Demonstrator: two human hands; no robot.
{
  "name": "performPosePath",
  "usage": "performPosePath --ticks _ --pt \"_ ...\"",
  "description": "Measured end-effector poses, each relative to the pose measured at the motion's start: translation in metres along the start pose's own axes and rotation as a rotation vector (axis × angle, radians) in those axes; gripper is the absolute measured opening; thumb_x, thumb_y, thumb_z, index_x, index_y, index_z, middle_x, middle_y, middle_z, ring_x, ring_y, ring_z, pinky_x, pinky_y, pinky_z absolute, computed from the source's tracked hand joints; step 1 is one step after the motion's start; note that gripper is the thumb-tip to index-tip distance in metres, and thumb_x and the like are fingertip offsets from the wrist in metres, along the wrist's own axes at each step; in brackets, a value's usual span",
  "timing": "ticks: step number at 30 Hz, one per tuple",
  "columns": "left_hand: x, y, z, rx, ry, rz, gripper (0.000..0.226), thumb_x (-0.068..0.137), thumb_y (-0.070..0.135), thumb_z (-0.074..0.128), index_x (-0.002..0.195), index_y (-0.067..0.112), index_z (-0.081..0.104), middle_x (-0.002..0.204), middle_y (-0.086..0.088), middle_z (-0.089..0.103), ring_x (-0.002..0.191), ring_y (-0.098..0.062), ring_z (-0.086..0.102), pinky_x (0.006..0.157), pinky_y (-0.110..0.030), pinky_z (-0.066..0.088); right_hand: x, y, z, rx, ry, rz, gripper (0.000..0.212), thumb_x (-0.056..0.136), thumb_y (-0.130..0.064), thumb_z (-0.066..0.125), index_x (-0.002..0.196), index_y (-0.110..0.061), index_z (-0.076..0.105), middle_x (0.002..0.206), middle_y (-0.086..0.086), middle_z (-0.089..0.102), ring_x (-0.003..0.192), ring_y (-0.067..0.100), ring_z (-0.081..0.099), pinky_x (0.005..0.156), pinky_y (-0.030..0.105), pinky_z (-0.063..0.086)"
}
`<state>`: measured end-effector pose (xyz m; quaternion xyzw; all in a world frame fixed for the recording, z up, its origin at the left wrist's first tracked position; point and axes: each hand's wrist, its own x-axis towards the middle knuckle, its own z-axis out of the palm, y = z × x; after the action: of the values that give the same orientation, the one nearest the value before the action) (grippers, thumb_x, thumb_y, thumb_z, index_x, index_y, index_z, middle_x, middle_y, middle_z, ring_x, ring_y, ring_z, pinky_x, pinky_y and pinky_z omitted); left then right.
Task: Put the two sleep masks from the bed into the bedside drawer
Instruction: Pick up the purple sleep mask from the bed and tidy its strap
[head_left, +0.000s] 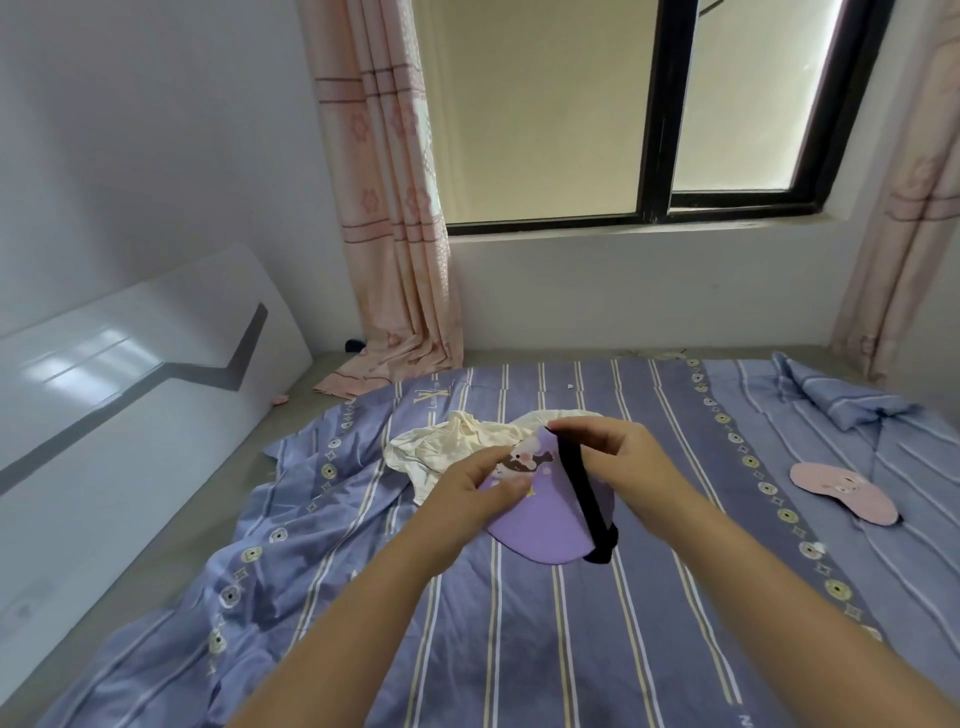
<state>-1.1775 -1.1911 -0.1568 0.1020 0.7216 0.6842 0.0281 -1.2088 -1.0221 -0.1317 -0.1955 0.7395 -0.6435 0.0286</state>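
Observation:
A purple sleep mask (545, 525) with a cartoon print and a black strap is held just above the striped blue bedsheet (519, 649) in the middle of the bed. My left hand (478, 491) pinches its left edge. My right hand (623, 457) grips its upper right end, fingers on the black strap. A pink sleep mask (841, 491) lies flat on the sheet at the right, apart from both hands. No drawer is in view.
A crumpled cream cloth (452, 447) lies just behind the purple mask. A folded blue striped pillowcase (841, 400) sits at the far right. The white headboard (130, 374) stands to the left, and pink curtains (395, 208) hang beside the window behind the bed.

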Motion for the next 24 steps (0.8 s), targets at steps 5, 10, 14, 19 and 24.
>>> performPosePath --ticks 5,10,14,19,24 --pt "0.004 0.007 0.000 0.034 0.127 -0.053 0.031 0.080 -0.005 0.064 0.078 0.026 0.061 0.074 0.004 0.063 0.060 -0.004 0.060 0.052 -0.011 0.050 0.002 0.006 0.000 -0.026 -0.047 0.043 0.025 0.078 0.004 0.060 0.075 -0.020 0.068 0.072 -0.010 0.067 0.063 -0.006 0.061 0.061 0.008 0.049" --pt "-0.005 -0.006 0.017 -0.379 0.206 -0.201 0.019 0.091 0.001 0.047 0.088 0.014 0.060 0.074 0.002 0.069 0.064 -0.010 0.063 0.052 -0.020 0.054 0.001 0.020 0.006 0.230 0.226 0.050 0.025 0.078 0.003 0.061 0.075 -0.021 0.066 0.079 0.001 0.067 0.078 0.019 0.061 0.075 0.033 0.049" --pt "-0.010 -0.018 0.028 -0.242 0.341 -0.123 0.020 0.096 0.003 0.041 0.106 0.010 0.056 0.083 -0.002 0.064 0.061 -0.006 0.063 0.054 -0.020 0.053 -0.006 0.030 0.010 0.255 0.311 0.031 0.021 0.081 0.004 0.056 0.085 -0.014 0.067 0.078 -0.002 0.068 0.074 0.012 0.064 0.066 0.021 0.056" --pt "-0.017 -0.013 0.010 0.280 0.100 -0.011 0.010 0.092 0.013 0.050 0.093 0.017 0.058 0.083 0.003 0.063 0.071 0.001 0.059 0.068 -0.011 0.046 -0.011 0.033 0.003 0.270 0.145 0.100 0.028 0.084 0.007 0.048 0.079 -0.015 0.066 0.052 -0.012 0.068 0.049 0.001 0.058 0.047 0.011 0.048" --pt "-0.017 -0.011 0.002 0.125 0.089 -0.072 0.020 0.095 0.004 0.044 0.097 0.016 0.060 0.088 -0.001 0.064 0.073 -0.004 0.063 0.064 -0.014 0.050 -0.005 0.026 -0.001 0.279 -0.042 0.158 0.034 0.087 0.004 0.042 0.075 -0.018 0.066 0.050 -0.011 0.066 0.048 0.002 0.056 0.047 0.011 0.046"
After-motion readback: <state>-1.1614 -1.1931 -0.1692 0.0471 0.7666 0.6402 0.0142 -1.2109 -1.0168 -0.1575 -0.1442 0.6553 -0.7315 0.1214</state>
